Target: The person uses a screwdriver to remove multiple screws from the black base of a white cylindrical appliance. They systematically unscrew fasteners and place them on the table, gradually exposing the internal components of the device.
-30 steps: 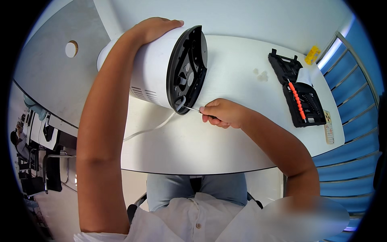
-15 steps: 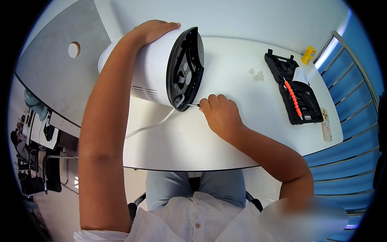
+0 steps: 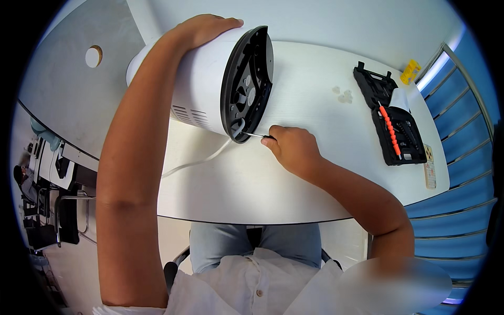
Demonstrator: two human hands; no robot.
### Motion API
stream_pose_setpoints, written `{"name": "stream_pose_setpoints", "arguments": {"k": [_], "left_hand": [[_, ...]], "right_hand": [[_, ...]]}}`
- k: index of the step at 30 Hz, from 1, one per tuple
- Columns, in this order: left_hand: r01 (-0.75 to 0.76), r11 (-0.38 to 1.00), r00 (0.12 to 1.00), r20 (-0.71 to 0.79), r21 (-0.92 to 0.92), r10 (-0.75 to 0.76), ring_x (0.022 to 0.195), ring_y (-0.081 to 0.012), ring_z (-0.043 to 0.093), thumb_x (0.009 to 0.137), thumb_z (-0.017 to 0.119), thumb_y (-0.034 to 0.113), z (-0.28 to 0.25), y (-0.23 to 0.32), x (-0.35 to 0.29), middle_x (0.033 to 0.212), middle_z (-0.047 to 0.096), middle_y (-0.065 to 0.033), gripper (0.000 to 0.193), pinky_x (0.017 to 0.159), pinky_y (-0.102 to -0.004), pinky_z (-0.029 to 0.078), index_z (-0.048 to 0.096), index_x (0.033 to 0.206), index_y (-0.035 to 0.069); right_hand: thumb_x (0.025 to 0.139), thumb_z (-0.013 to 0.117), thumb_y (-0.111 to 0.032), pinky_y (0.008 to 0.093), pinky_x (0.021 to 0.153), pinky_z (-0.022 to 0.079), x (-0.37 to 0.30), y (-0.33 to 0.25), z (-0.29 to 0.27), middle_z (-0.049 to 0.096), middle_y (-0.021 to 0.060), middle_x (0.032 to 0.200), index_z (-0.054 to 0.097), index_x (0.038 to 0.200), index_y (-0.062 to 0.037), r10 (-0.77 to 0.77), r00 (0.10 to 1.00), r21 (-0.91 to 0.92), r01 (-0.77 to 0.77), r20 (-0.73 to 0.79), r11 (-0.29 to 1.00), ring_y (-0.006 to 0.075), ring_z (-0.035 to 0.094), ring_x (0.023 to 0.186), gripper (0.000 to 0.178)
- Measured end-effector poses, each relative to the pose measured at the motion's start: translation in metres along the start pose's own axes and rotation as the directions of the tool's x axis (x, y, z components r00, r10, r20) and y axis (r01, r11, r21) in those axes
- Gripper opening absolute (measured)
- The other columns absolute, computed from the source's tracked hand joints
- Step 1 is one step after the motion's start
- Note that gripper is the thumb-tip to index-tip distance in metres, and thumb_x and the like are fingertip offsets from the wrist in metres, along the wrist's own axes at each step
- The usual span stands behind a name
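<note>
A white cylindrical appliance lies on its side on the table, its black base facing right. My left hand reaches over its top and holds it, the far fingers hidden behind the curve. Low on the right of the appliance, my right hand is closed around the dark handle of a screwdriver. The thin metal shaft points left and meets the base's lower edge; its tip is too small to make out. A pale power cord leaves the base close by and runs left.
An open black tool case at the right holds an orange flexible shaft. Beside it lie a yellow box and a pale remote-like item. Small clear pieces lie mid-table. A metal railing borders the right side.
My right hand has shifted slightly right, and more of the screwdriver's shaft now shows outside the base. The view has moved a little; my left hand stays on the appliance.
</note>
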State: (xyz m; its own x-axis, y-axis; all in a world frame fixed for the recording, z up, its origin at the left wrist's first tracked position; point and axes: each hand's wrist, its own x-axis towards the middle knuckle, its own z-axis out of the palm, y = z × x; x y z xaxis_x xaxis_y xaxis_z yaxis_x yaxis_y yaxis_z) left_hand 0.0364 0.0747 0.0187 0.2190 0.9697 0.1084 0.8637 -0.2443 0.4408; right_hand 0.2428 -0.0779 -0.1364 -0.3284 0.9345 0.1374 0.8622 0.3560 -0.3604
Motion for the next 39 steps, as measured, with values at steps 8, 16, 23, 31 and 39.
{"name": "stream_pose_setpoints", "arguments": {"k": [8, 16, 23, 31, 39], "left_hand": [[-0.014, 1.0, 1.0, -0.018, 0.022, 0.014, 0.089, -0.0306, 0.068, 0.082, 0.047, 0.063, 0.001, -0.003, 0.0, 0.107, 0.068, -0.0152, 0.063, 0.09, -0.0385, 0.047, 0.07, 0.113, 0.013], [-0.02, 0.999, 1.0, -0.006, 0.043, 0.021, 0.094, -0.03, 0.067, 0.082, 0.046, 0.064, 0.0, -0.006, 0.003, 0.111, 0.068, -0.0136, 0.064, 0.095, -0.0388, 0.044, 0.07, 0.114, 0.015], [-0.004, 0.999, 1.0, 0.006, 0.033, 0.004, 0.096, -0.0302, 0.066, 0.081, 0.047, 0.064, -0.001, -0.006, 0.006, 0.112, 0.067, -0.0132, 0.064, 0.094, -0.0391, 0.044, 0.067, 0.118, 0.016], [-0.006, 1.0, 1.0, -0.017, 0.007, 0.006, 0.096, -0.0308, 0.066, 0.082, 0.048, 0.062, 0.0, -0.005, 0.002, 0.113, 0.067, -0.0144, 0.063, 0.091, -0.0397, 0.046, 0.067, 0.119, 0.015], [-0.013, 1.0, 1.0, 0.023, -0.028, 0.013, 0.091, -0.0312, 0.067, 0.082, 0.048, 0.061, -0.002, -0.003, 0.001, 0.11, 0.067, -0.0166, 0.062, 0.09, -0.0392, 0.047, 0.066, 0.119, 0.014]], "right_hand": [[0.095, 0.055, -0.03, 0.0293, 0.044, 0.029, 0.017, 0.012, -0.01, 0.046, 0.0005, 0.06, 0.055, 0.077, -0.0027, 0.12, 0.838, 0.549, -0.449, 0.532, 0.705, 0.0109, 0.033, 0.045, 0.033], [0.093, 0.058, -0.025, 0.0255, 0.044, 0.027, 0.02, 0.013, -0.026, 0.045, -0.0006, 0.063, 0.055, 0.08, -0.0029, 0.041, 0.755, 0.584, -0.54, 0.655, 0.607, 0.0086, 0.03, 0.048, 0.026], [0.085, 0.067, -0.018, 0.0306, 0.051, 0.041, -0.009, 0.016, 0.019, 0.051, 0.0035, 0.072, 0.058, 0.085, -0.0096, -0.231, 0.932, 0.074, 0.261, -0.279, 0.962, 0.0153, 0.047, 0.06, 0.012], [0.081, 0.067, -0.022, 0.0299, 0.048, 0.042, -0.011, 0.014, 0.025, 0.046, 0.0019, 0.067, 0.056, 0.08, -0.0102, -0.479, 0.804, -0.519, 0.259, -0.352, 0.815, 0.0165, 0.051, 0.061, 0.016], [0.09, 0.06, -0.029, 0.038, 0.052, 0.044, -0.001, 0.017, 0.025, 0.058, 0.0098, 0.063, 0.057, 0.08, -0.0066, -0.143, 0.976, -0.045, 0.138, -0.165, 0.989, 0.0259, 0.057, 0.057, 0.025]]}}
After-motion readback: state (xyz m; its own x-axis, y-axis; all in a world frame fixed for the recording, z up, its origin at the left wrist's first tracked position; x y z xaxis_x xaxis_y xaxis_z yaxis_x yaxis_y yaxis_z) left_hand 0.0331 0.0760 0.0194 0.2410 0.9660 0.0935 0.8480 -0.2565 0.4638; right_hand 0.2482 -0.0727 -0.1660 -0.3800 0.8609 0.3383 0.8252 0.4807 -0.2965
